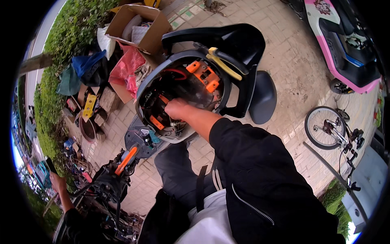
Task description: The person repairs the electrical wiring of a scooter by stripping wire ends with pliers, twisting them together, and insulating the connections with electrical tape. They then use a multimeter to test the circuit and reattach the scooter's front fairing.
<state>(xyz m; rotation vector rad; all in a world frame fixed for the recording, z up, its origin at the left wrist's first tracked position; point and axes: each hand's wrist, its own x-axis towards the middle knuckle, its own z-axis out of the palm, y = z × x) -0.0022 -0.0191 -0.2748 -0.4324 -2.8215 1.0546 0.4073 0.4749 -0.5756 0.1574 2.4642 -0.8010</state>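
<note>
one hand, the right [176, 110], reached into the shell [153, 76], its grip too hidden to tell, where gentle work near the orange bracket [156, 122] seemed wisest.

Right hand [176, 109] forward, left hand [58, 182] out left

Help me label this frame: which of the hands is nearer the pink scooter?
Right. The right hand is inside an open compartment, left of the pink scooter; the left hand is much farther left, lower down.
</note>
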